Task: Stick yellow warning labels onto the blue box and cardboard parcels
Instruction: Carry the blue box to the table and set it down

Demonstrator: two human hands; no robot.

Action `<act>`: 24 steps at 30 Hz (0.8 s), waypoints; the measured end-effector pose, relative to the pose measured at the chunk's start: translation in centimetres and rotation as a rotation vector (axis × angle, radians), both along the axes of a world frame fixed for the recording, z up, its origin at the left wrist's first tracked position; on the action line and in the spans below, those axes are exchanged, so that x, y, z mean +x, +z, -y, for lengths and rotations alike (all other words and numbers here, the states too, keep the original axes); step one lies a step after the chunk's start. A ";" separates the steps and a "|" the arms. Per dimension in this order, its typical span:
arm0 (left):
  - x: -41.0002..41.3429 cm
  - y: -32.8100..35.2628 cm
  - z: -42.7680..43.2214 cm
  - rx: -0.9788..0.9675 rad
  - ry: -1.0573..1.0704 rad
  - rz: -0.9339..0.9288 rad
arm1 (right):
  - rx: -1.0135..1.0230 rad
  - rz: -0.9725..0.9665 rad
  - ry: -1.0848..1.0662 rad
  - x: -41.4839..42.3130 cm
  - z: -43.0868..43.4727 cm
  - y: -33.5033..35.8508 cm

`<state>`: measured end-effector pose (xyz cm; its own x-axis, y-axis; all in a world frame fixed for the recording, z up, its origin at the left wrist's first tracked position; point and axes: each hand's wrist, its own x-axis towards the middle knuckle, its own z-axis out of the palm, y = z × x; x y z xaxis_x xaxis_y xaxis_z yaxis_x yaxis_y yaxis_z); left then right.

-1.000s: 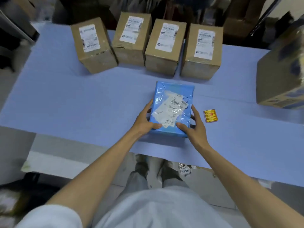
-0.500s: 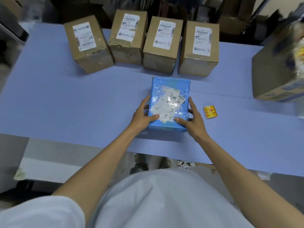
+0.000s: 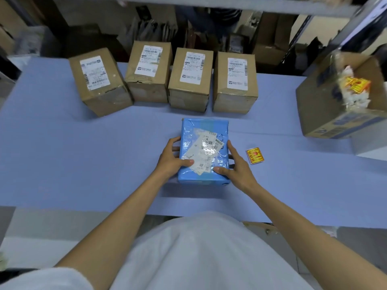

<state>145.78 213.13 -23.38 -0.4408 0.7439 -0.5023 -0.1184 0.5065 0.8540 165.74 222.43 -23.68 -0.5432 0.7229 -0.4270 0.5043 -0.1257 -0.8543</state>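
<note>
Left hand (image 3: pixel 170 160) and right hand (image 3: pixel 236 166) gripped the blue box (image 3: pixel 204 151) by opposite sides, thumbs pressed on top, presumably steadying it for the yellow label (image 3: pixel 254 155) lying just beside.

Wide open table (image 3: pixel 62 153) left of blue box (image 3: pixel 204 128); right side free up to large carton (image 3: pixel 320 109). Blocked behind by close-set row of four parcels (image 3: pixel 189 97).

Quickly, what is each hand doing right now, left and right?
Left hand: holds the blue box at its left side, thumb on top.
Right hand: holds the same box at its right side, thumb on top.
</note>
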 end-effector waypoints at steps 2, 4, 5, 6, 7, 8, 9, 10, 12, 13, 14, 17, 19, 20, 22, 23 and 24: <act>-0.4 0.0 -0.7 -0.005 0.000 -0.020 | 0.014 0.019 0.039 -0.2 -0.7 0.2; -0.7 0.1 -1.3 0.002 0.012 -0.039 | 0.040 0.023 0.051 -0.6 -1.4 0.3; -0.9 0.2 -1.5 0.002 0.021 -0.043 | 0.041 0.025 0.047 -0.9 -1.6 0.3; -1.0 0.3 -1.7 -0.002 0.024 -0.043 | 0.030 0.028 0.040 -1.0 -1.8 0.4; -1.2 0.3 -1.9 -0.006 0.022 -0.045 | 0.016 0.026 0.030 -1.1 -2.0 0.4; -1.3 0.3 -2.0 -0.008 0.017 -0.047 | 0.008 0.021 0.020 -1.2 -2.2 0.4; -1.4 0.3 -2.1 -0.009 0.013 -0.047 | 0.004 0.016 0.013 -1.3 -2.3 0.4; -1.4 0.4 -2.2 -0.009 0.012 -0.043 | 0.005 0.013 0.010 -1.4 -2.4 0.5; -1.6 0.6 -2.4 -0.010 0.015 -0.027 | 0.003 0.020 0.008 -1.6 -2.7 0.6; -1.7 0.7 -2.5 -0.016 0.012 -0.015 | -0.002 0.026 0.006 -1.7 -2.8 0.6; -1.7 0.7 -2.6 -0.021 0.007 0.000 | -0.005 0.028 0.001 -1.7 -2.8 0.6; -1.7 0.7 -2.6 -0.020 0.002 0.043 | 0.010 0.022 -0.015 -1.6 -2.7 0.6; -1.7 0.7 -2.5 -0.015 0.004 0.061 | 0.001 0.025 0.001 -1.6 -2.6 0.7; -1.7 0.6 -2.4 -0.013 0.006 0.066 | -0.012 0.031 0.022 -1.4 -2.9 0.8; -1.8 0.6 -2.4 -0.010 0.009 0.074 | -0.002 0.054 0.050 -0.8 -4.3 0.8; -1.8 0.6 -2.4 -0.010 0.010 0.074 | 0.056 0.076 0.028 -0.2 -5.4 0.7; -1.8 0.5 -2.3 -0.013 0.010 0.071 | 0.155 0.119 -0.017 0.5 -6.7 0.5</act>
